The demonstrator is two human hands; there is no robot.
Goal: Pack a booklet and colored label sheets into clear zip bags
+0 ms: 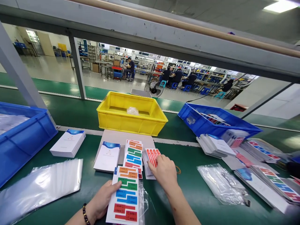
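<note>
My left hand (103, 198) grips a white sheet of coloured label stickers (126, 195), thumb on top, with a blue-cornered white piece showing behind it. A clear plastic bag (142, 203) shows along the sheet's right edge. My right hand (165, 172) has its fingers closed at the top sheet of a stack of red label sheets (152, 156); the fingertips are partly hidden. Between the hands lies a stack of multicoloured label sheets (134, 153). Left of it is a stack of white booklets with blue tops (107, 156).
A yellow bin (131, 123) holding a small clear bag stands behind the stacks. Blue bins stand left (25, 137) and right (217, 122). More booklets (68, 143) and clear bags (47, 184) lie left. Loose bags (221, 182) and printed stacks (264, 187) lie right.
</note>
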